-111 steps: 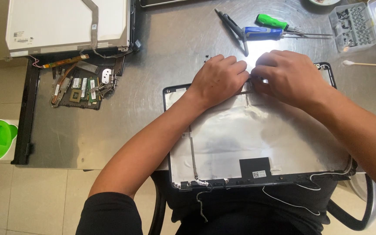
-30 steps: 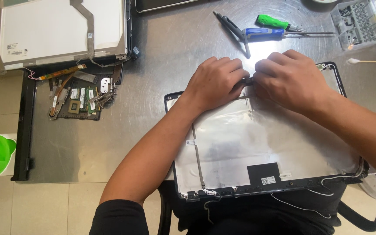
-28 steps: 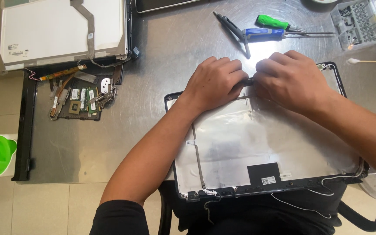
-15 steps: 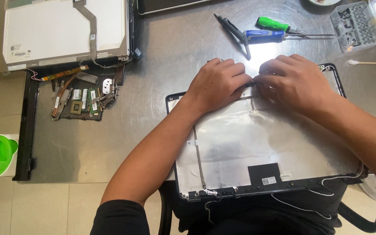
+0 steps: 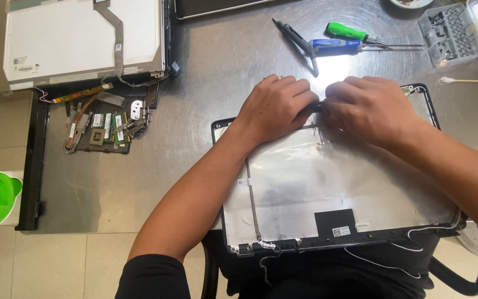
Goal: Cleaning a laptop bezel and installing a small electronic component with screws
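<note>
Steel table (image 5: 195,83), both hands (image 5: 275,105) knuckles-up, fingertips pinching laptop lid (image 5: 327,188) top edge together

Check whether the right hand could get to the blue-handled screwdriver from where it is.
Probably yes: the blue-handled screwdriver lies on bare metal table just beyond the right hand, nothing between them.
</note>
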